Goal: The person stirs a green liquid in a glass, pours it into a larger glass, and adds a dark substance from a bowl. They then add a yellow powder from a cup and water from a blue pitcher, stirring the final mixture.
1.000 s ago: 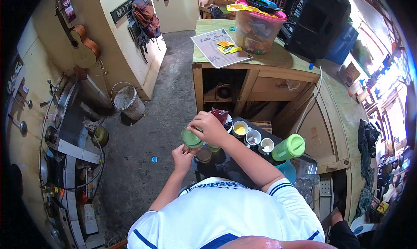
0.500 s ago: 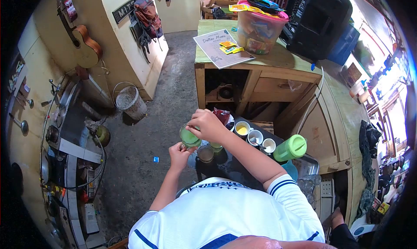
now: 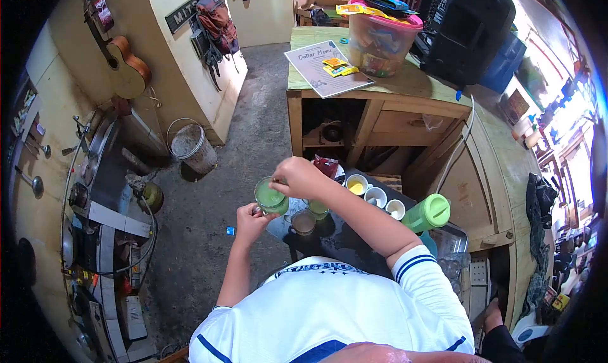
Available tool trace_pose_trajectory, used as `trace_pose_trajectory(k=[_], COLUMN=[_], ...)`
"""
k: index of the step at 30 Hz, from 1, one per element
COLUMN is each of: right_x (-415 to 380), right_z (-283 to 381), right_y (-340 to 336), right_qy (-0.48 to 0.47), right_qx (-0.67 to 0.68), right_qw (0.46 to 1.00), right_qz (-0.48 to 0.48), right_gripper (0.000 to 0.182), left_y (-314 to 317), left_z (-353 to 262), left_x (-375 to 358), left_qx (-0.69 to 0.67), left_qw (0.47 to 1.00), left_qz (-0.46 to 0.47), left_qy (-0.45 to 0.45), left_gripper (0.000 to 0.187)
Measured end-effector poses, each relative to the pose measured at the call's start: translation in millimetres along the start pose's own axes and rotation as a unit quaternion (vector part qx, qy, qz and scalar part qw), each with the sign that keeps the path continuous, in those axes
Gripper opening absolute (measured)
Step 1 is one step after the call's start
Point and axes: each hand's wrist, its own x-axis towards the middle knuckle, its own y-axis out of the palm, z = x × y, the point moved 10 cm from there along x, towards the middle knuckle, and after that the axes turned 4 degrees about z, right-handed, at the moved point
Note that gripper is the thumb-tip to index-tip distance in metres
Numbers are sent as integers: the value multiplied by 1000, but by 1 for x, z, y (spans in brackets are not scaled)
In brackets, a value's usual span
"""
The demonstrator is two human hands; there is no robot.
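My left hand [image 3: 252, 222] grips the handle of a glass mug [image 3: 271, 198] filled with green liquid, lifted over the left end of a low dark table. At the mug's rim is my right hand [image 3: 299, 177], its fingers pinched together; whatever they hold is hidden. Just right of the raised mug, a second glass with green contents [image 3: 318, 209] sits partly behind my right forearm. A glass mug of brownish liquid [image 3: 303, 222] stands beside it on the table.
Beyond my right forearm stand white cups [image 3: 375, 197], one with yellow contents, and a light green pitcher [image 3: 427, 212]. A dark red packet [image 3: 325, 166] lies behind my right hand. The wooden counter [image 3: 392, 97] rises ahead; a bucket [image 3: 194, 149] is on the floor.
The raised mug and my left hand have shifted slightly left and up. My right hand stays at the rim, with its fingers turned a little differently.
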Motion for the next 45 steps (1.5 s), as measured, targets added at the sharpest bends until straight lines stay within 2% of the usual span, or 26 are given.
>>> trace_pose_trajectory(k=[1, 2, 4, 5, 7, 8, 10, 11, 13, 17, 20, 22, 23, 25, 26, 28, 29, 31, 32, 34, 35, 37, 38, 40, 43, 45], right_x=[0, 1, 2, 1, 4, 4, 6, 6, 5, 6, 5, 7, 7, 5, 4, 4, 4, 4, 3, 3, 3, 2, 1, 0, 2, 1], right_z=[-9, -10, 10, 8, 4, 5, 12, 12, 15, 5, 13, -1, 1, 19, 17, -5, -5, 17, 17, -3, -3, 16, 16, 1, 8, 5], right_y=[15, 18, -4, -5, 6, 7, -1, -3, -5, 9, -6, 14, 13, -14, -13, 15, 17, -14, -16, 7, 8, -15, -17, -2, -3, -4], right_qy=[50, 50, -59, -59, -16, -16, -41, -41, -44, -36, -71, -10, -10, -62, -62, 22, 21, -65, -65, 25, 25, -60, -60, 30, -27, -24], right_qx=[-3, -3, 21, 21, -95, -94, 19, 18, -89, -19, -61, -60, -60, -26, -27, -40, -40, -15, -16, -84, -84, -7, -8, -77, 19, -49], right_qw=[995, 995, 996, 996, 995, 995, 998, 998, 995, 999, 995, 995, 995, 997, 997, 993, 993, 997, 997, 992, 992, 997, 997, 994, 999, 998], right_qz=[83, 83, -59, -59, 18, 19, -33, -33, -22, 14, -41, 85, 84, -25, -24, 108, 108, -45, -45, 89, 88, -37, -38, 64, 20, 21], right_gripper=[21, 21, 21, 21, 21, 21, 21, 21, 20, 19, 19, 18, 18, 17, 17, 17, 17, 17, 17, 17, 17, 17, 17, 18, 19, 20], left_y=[-1, -2, -3, -3, -3, -3, -3, -3, -4, -3, -3, -2, -2, -1, -1, -1, -2, -2, -1, -1, -1, -1, 0, 1, -1, 3], left_z=[1, 3, 7, 8, 7, 7, 6, 6, 7, 9, 1, 1, 0, -1, -2, -3, -1, 0, 1, 2, 4, 7, 6, -5, 10, 14], left_x=[0, 0, 2, 3, 3, 2, 3, 3, 3, 4, 2, 1, 1, -1, 0, 0, 0, 1, 1, 2, 3, 3, 4, 2, 9, 10], left_qx=[-12, -12, 11, 10, 4, 4, 21, 21, 15, 36, 33, 8, 9, 10, 9, 0, 1, 32, 31, 12, 13, 25, 25, -16, 39, 0], left_qw=[1000, 1000, 1000, 1000, 1000, 1000, 1000, 1000, 1000, 999, 999, 1000, 1000, 1000, 1000, 1000, 1000, 999, 999, 1000, 1000, 1000, 1000, 1000, 998, 999], left_qz=[0, 0, 0, 0, 12, 12, 17, 17, 10, 15, 10, 22, 21, 17, 16, 12, 12, 14, 14, 8, 9, 13, 13, 14, 13, 14], left_qy=[-3, -3, -4, -5, -7, -8, -4, -4, 2, 10, 6, -2, -1, -3, -2, -2, -2, 12, 12, 11, 12, 4, 5, 17, 39, 31], left_gripper=[27, 27, 26, 26, 24, 24, 23, 23, 24, 22, 21, 20, 20, 19, 19, 19, 19, 19, 19, 20, 20, 20, 20, 21, 23, 25])
